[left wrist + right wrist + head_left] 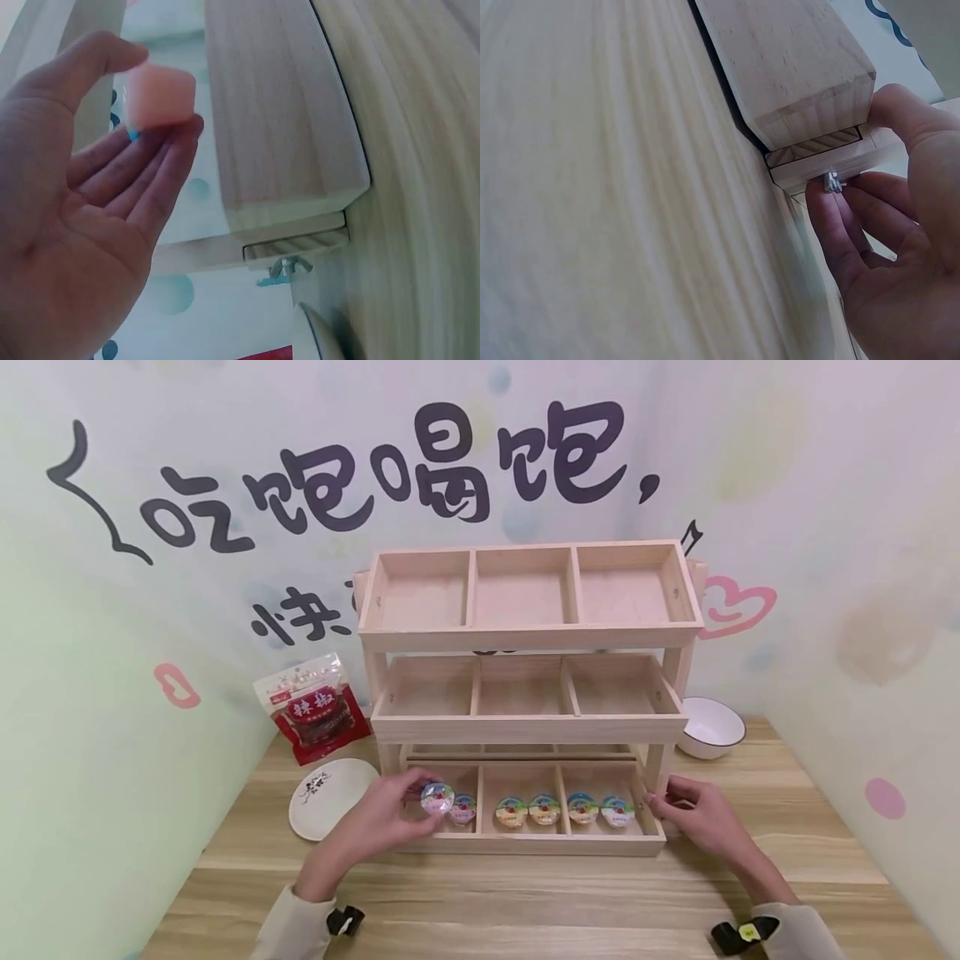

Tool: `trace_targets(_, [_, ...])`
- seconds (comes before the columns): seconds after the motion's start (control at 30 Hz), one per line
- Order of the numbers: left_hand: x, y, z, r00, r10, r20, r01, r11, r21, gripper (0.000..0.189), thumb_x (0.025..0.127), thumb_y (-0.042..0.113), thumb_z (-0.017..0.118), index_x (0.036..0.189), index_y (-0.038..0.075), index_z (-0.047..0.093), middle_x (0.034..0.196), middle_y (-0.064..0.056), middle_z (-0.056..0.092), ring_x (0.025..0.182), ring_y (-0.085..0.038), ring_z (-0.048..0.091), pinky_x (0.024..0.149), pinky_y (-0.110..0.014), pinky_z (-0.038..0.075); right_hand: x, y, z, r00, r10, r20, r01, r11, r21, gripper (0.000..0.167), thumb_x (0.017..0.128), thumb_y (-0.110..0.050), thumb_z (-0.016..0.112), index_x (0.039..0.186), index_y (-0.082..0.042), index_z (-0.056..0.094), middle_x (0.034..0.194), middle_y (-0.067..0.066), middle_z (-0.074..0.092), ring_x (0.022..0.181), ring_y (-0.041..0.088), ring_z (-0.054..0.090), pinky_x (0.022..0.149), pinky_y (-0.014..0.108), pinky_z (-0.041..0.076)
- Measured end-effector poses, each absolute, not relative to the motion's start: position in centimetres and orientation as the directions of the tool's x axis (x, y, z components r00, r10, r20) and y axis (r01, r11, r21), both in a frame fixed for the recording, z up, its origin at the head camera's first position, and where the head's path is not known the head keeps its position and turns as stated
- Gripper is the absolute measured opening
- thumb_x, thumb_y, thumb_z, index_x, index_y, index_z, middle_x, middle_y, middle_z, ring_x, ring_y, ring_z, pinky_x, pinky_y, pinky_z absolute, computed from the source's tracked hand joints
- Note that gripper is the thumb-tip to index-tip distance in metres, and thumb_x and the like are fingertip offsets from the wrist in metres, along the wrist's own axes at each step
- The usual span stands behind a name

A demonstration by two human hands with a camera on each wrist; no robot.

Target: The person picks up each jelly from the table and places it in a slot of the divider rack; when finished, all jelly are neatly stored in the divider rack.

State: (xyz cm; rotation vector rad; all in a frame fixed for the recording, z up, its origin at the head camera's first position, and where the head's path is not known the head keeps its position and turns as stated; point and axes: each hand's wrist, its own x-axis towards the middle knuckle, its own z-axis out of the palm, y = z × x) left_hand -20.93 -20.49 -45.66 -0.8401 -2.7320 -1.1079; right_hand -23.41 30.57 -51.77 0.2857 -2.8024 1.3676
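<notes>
My left hand (pixel 375 814) pinches a small jelly cup (pixel 437 797) between thumb and fingertips, over the left compartment of the rack's bottom tier. In the left wrist view the pink body of this cup (pixel 161 97) shows clearly. Another jelly cup (pixel 463 810) sits just to its right in that compartment. Two cups (pixel 528 811) stand in the middle compartment and two cups (pixel 600 810) in the right one. My right hand (pixel 701 818) grips the right side of the wooden rack (pixel 525 732), its fingers beside a metal wing nut (pixel 832 182).
The upper two tiers (pixel 525 637) hold nothing. Left of the rack, a red chili bag (pixel 318 714) leans at the back, with a white plate (pixel 337 789) in front. A white bowl (pixel 711 727) is behind right. Walls enclose the wooden table (pixel 540 902).
</notes>
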Motion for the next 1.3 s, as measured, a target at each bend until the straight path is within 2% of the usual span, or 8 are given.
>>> trace_targets(0.27, [-21.5, -20.4, -46.5, -0.882, 0.403, 0.244, 0.466, 0.672, 0.575, 0.047, 0.083, 0.015, 0.088, 0.127, 0.008, 0.071, 0.11, -0.004, 0.079, 0.099, -0.017, 0.074, 0.088, -0.044, 0.065, -23.4, 30.6, -52.3, -0.985, -0.149, 0.09, -0.161, 0.58, -0.798, 0.041, 0.102, -0.032, 0.077, 0.131, -0.003, 0.074, 0.118, 0.012, 0.081, 0.099, 0.003, 0.069, 0.084, 0.02, 0.057])
trace_targets(0.47, [-21.4, -20.6, -47.0, -0.879, 0.408, 0.247, 0.475, 0.702, 0.531, 0.047, 0.083, 0.014, 0.089, 0.125, 0.003, 0.07, 0.112, -0.009, 0.075, 0.099, -0.02, 0.072, 0.087, -0.042, 0.065, -23.6, 30.7, -52.5, -0.986, -0.145, 0.088, -0.157, 0.589, -0.793, 0.042, 0.103, -0.034, 0.076, 0.131, -0.004, 0.074, 0.119, 0.013, 0.08, 0.101, 0.004, 0.07, 0.086, 0.021, 0.057])
trace_targets(0.57, [-21.3, -20.4, -46.9, -0.871, 0.416, 0.261, 0.491, 0.717, 0.494, 0.053, 0.083, 0.015, 0.088, 0.13, -0.002, 0.068, 0.12, -0.015, 0.074, 0.106, -0.025, 0.072, 0.091, -0.045, 0.065, -23.6, 30.7, -52.3, -0.983, -0.157, 0.094, -0.169, 0.586, -0.792, 0.043, 0.103, -0.034, 0.076, 0.132, -0.002, 0.073, 0.119, 0.014, 0.08, 0.102, 0.005, 0.07, 0.086, 0.021, 0.058])
trace_targets(0.7, [-21.3, -20.2, -46.9, -0.864, 0.422, 0.275, 0.503, 0.742, 0.444, 0.048, 0.085, 0.017, 0.087, 0.127, 0.0, 0.071, 0.12, -0.014, 0.074, 0.108, -0.028, 0.072, 0.094, -0.047, 0.063, -23.6, 30.7, -52.2, -0.982, -0.162, 0.098, -0.175, 0.575, -0.799, 0.042, 0.103, -0.033, 0.076, 0.132, -0.002, 0.074, 0.119, 0.014, 0.08, 0.101, 0.004, 0.07, 0.086, 0.021, 0.057])
trace_targets(0.83, [-21.3, -20.0, -47.0, -0.87, 0.407, 0.279, 0.492, 0.76, 0.425, 0.041, 0.084, 0.017, 0.087, 0.12, 0.002, 0.074, 0.113, -0.01, 0.074, 0.101, -0.024, 0.072, 0.09, -0.043, 0.064, -23.6, 30.6, -52.1, -0.981, -0.162, 0.103, -0.178, 0.571, -0.801, 0.041, 0.103, -0.032, 0.076, 0.131, -0.002, 0.074, 0.119, 0.013, 0.08, 0.101, 0.002, 0.07, 0.086, 0.02, 0.057])
trace_targets(1.07, [-20.8, -19.4, -46.5, -0.884, 0.388, 0.261, 0.464, 0.802, 0.376, 0.037, 0.083, 0.014, 0.089, 0.116, 0.002, 0.075, 0.1, -0.012, 0.078, 0.088, -0.022, 0.073, 0.079, -0.04, 0.063, -23.6, 30.8, -52.1, -0.981, -0.162, 0.105, -0.18, 0.562, -0.808, 0.039, 0.103, -0.03, 0.077, 0.131, -0.002, 0.074, 0.117, 0.013, 0.081, 0.101, 0.002, 0.07, 0.086, 0.02, 0.057])
trace_targets(1.3, [-20.3, -18.5, -45.8, -0.931, 0.323, 0.171, 0.364, 0.86, 0.357, 0.028, 0.088, 0.012, 0.089, 0.11, 0.003, 0.074, 0.089, -0.011, 0.074, 0.075, -0.016, 0.064, 0.068, -0.04, 0.06, -23.7, 30.9, -52.4, -0.981, -0.166, 0.097, -0.175, 0.565, -0.806, 0.04, 0.104, -0.032, 0.076, 0.131, -0.003, 0.074, 0.119, 0.013, 0.08, 0.103, 0.003, 0.071, 0.088, 0.02, 0.058])
